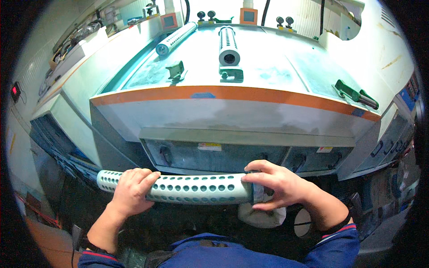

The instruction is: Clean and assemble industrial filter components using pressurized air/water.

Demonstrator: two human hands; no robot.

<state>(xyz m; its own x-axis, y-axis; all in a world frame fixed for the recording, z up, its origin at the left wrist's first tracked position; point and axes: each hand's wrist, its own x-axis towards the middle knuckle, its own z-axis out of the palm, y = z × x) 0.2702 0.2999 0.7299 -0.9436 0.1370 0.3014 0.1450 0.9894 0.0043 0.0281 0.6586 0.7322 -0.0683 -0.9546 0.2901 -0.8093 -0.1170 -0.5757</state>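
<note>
A long pale perforated tube (196, 188), with rows of round holes along its side, lies crosswise in front of my body, below the table's front edge. My left hand (133, 191) is closed round it from above, nearer its left end. At the right end, my right hand (279, 184) curls its fingers and thumb about a dark end piece (258, 193); part of that piece is hidden by the fingers. The tube is held almost level, clear of the table.
A pale worktable (268, 49) with an orange front edge (250, 91) stands ahead. On it lie two more perforated tubes, one slanted (176, 39) and one upright in view (228, 40), green brackets (175, 70), and a green hand tool (356, 94). Drawers (219, 156) sit below.
</note>
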